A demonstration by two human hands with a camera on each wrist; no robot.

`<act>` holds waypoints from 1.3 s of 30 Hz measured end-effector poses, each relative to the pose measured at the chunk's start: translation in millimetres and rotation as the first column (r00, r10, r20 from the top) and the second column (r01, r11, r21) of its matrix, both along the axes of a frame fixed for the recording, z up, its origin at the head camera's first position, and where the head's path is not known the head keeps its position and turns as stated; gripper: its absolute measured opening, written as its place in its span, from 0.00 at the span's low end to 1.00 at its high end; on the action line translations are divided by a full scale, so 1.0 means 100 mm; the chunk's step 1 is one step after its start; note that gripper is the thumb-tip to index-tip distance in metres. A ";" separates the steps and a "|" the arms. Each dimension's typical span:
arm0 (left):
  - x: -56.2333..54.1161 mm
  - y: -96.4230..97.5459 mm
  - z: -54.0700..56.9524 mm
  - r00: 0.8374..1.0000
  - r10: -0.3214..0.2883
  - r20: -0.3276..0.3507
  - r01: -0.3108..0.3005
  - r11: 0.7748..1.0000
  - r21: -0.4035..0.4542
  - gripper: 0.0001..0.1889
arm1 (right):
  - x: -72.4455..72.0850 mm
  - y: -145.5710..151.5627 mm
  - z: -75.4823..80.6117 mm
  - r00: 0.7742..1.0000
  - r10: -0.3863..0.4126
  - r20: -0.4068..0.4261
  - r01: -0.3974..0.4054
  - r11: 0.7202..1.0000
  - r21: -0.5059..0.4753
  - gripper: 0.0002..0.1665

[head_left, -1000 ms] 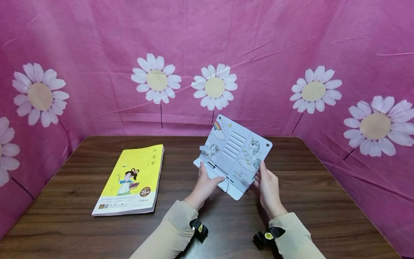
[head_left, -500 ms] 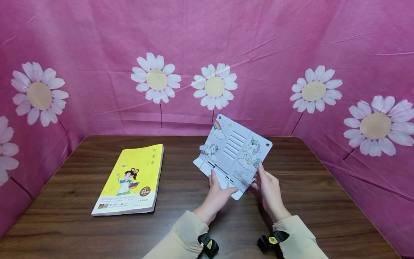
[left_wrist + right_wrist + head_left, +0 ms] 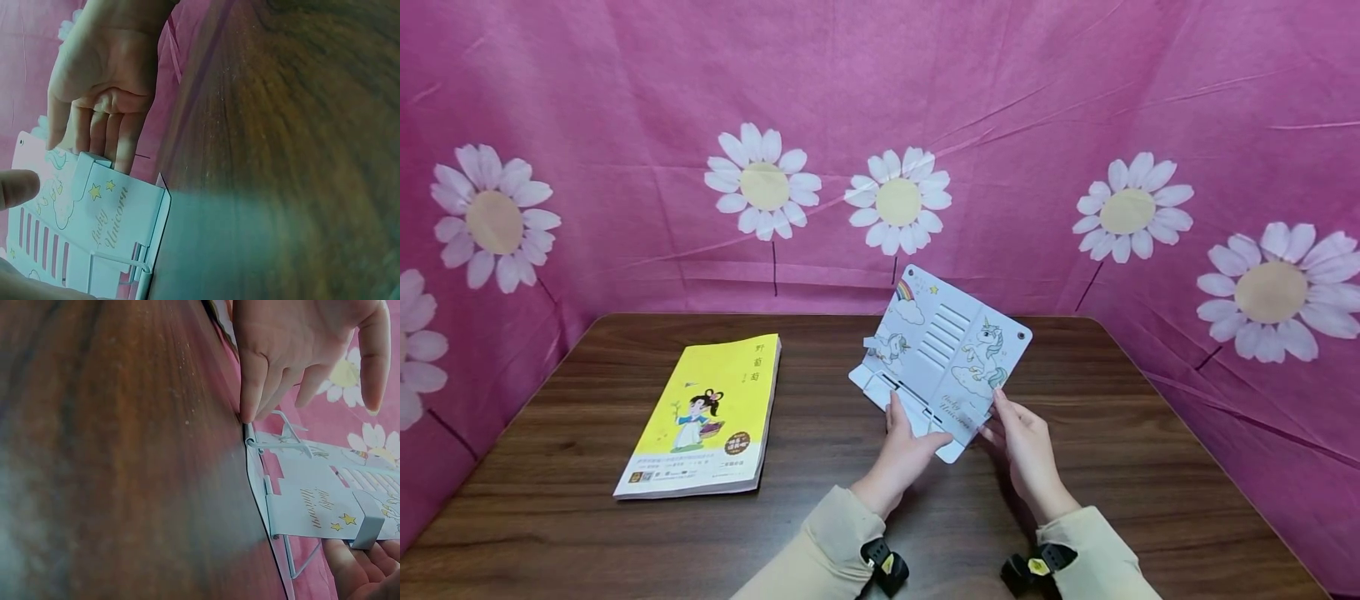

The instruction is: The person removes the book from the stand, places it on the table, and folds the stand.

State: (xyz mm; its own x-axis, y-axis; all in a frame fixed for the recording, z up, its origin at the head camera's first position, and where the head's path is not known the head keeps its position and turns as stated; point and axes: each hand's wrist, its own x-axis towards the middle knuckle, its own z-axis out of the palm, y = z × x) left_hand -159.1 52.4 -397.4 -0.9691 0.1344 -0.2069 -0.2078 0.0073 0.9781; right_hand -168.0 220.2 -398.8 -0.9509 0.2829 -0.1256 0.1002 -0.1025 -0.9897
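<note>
A white metal book stand (image 3: pixel 946 346) with unicorn, rainbow and star pictures stands tilted back on the table, its slotted panel facing me. My right hand (image 3: pixel 1026 454) grips the panel's right edge, thumb in front and fingers behind, as the left wrist view also shows. At the front ledge (image 3: pixel 886 396) is my left hand (image 3: pixel 898 458). In the right wrist view the left hand's fingers (image 3: pixel 255 387) are fairly straight, with a fingertip at the ledge's edge. Its thumb (image 3: pixel 374 375) stands apart from the stand. Wire page holders (image 3: pixel 284 445) sit along the ledge.
To the left on the brown wooden table (image 3: pixel 820 517) lies a yellow paperback book (image 3: pixel 722 379) with a cartoon figure on its cover. A pink cloth (image 3: pixel 1000 100) with large white daisies hangs behind and at both sides.
My left hand has slid right along the ledge from its left part toward the middle. My right hand has shifted slightly down the panel's right edge. The book stand has stayed in place.
</note>
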 end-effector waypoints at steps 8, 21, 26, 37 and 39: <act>-0.01 0.00 0.00 1.000 -0.003 0.002 0.003 1.000 -0.011 0.58 | 0.03 0.01 -0.05 1.000 -0.007 -0.005 0.007 1.000 -0.022 0.13; -0.05 -0.03 0.00 0.999 0.015 -0.049 -0.016 0.999 -0.028 0.58 | 0.09 0.00 -0.03 0.998 0.053 0.019 -0.051 0.997 -0.065 0.05; -0.07 -0.06 0.01 0.998 -0.001 -0.061 -0.001 1.000 -0.030 0.57 | 0.12 -0.03 0.00 0.996 0.079 0.041 -0.077 0.996 -0.035 0.16; -0.13 -0.12 -0.02 0.997 -0.053 -0.062 0.049 0.997 -0.065 0.57 | 0.19 -0.10 0.01 0.993 0.104 0.059 -0.101 0.994 -0.052 0.18; -0.14 -0.13 -0.02 0.996 -0.067 -0.054 0.063 0.995 -0.078 0.57 | 0.21 -0.12 0.01 0.993 0.105 0.060 -0.102 0.993 -0.054 0.17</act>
